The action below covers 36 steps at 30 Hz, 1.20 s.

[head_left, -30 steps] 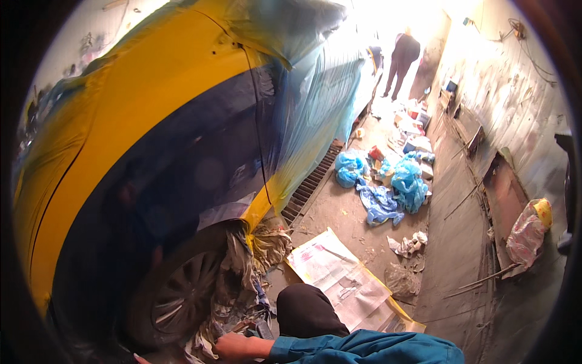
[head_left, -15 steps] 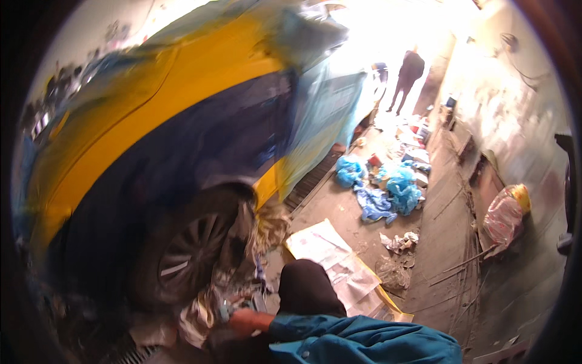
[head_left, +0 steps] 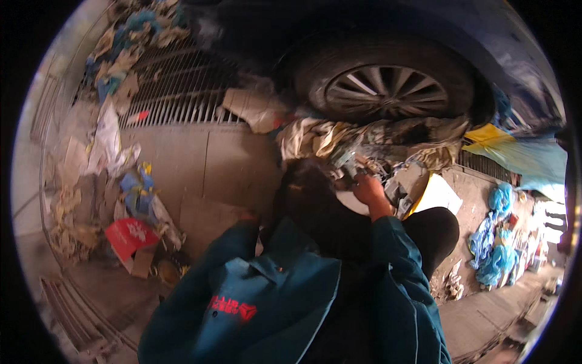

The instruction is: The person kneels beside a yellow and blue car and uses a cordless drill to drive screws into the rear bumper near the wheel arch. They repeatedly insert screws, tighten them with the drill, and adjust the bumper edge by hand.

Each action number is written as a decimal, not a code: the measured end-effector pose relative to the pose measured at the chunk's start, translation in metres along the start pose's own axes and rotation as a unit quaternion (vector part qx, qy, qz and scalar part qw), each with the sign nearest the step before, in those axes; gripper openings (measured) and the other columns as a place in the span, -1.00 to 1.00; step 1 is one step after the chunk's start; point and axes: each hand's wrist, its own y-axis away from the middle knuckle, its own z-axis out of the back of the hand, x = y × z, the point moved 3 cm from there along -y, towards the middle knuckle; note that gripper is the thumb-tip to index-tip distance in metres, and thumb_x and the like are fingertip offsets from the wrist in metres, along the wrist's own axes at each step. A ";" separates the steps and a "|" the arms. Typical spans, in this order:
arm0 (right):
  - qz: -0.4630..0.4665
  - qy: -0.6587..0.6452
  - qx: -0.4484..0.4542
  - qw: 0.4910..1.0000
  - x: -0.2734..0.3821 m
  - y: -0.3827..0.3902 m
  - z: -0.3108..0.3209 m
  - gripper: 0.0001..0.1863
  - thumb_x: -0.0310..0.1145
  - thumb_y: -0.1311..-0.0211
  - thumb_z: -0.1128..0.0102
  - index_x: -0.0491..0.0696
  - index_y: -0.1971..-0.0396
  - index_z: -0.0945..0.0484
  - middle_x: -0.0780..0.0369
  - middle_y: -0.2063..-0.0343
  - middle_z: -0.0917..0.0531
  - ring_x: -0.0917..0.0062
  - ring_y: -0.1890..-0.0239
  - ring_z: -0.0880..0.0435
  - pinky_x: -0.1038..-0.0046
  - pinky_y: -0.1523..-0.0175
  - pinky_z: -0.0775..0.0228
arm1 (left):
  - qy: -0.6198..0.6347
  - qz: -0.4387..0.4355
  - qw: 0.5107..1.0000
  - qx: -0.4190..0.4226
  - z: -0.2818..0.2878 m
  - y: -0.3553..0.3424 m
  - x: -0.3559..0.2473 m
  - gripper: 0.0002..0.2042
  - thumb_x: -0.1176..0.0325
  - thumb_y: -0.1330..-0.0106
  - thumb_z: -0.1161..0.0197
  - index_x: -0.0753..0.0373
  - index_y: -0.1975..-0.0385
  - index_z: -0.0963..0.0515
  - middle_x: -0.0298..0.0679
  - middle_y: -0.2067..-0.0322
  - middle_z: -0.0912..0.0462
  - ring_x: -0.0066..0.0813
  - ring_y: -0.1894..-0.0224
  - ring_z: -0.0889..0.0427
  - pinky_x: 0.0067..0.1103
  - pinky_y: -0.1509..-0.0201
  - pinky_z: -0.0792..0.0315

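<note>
My right hand (head_left: 368,189) reaches past my knee toward the cluttered ground beside a car wheel (head_left: 388,88). Its fingers look curled at a small greyish, partly see-through object (head_left: 347,162), whose kind I cannot make out. Around it lie crumpled tan sheeting (head_left: 315,136) and a jumble of small scraps. My left hand (head_left: 247,216) shows only as a sliver past the teal sleeve, low over the concrete near my other leg. Its fingers are hidden.
A floor grating (head_left: 176,82) runs beside the car. To the left are crumpled paper, rags and a red box (head_left: 132,238). On the right lie a white sheet with a yellow edge (head_left: 438,195) and blue plastic bags (head_left: 500,261). Film (head_left: 527,158) drapes the car's end.
My view has swung left and down, bringing the wheel, grating and left-hand litter into sight. My right hand stays low by the wheel. The standing person is out of clear view.
</note>
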 end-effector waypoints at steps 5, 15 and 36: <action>0.028 0.018 0.020 0.999 -0.012 -0.018 -0.017 -0.57 -0.10 -0.26 -0.34 -0.03 -0.03 -0.74 -0.05 -0.03 -0.77 -0.03 -0.13 -0.73 -0.01 -0.25 -0.57 | -0.233 -0.118 0.965 0.024 -0.034 -0.044 0.037 -0.63 0.07 -0.55 -0.24 0.21 -0.09 -0.72 0.05 -0.04 -0.77 0.05 -0.05 -0.74 -0.16 -0.17 -0.62; 0.041 0.020 -0.045 0.998 -0.034 -0.062 -0.052 -0.33 -0.20 -0.17 -0.43 -0.20 -0.24 -0.50 -0.16 -0.16 -0.65 -0.12 -0.27 -0.58 0.00 -0.39 -0.43 | 0.209 0.066 0.970 -0.104 -0.002 -0.010 -0.039 -0.61 0.23 -0.50 -0.33 0.43 -0.13 -0.68 0.08 0.02 -0.82 -0.04 0.06 -0.81 -0.25 -0.05 -0.67; -0.038 -0.129 -0.022 0.991 -0.002 -0.076 -0.047 -0.10 -0.39 -0.30 -0.27 -0.17 -0.61 -0.10 -0.11 -0.31 -0.58 0.06 -0.37 -0.59 0.04 -0.44 -0.37 | -0.261 -0.010 0.964 -0.056 -0.001 -0.102 -0.046 -0.49 -0.01 -0.32 -0.37 0.31 -0.05 -0.75 0.11 -0.04 -0.79 0.10 -0.15 -0.76 -0.17 -0.25 -0.62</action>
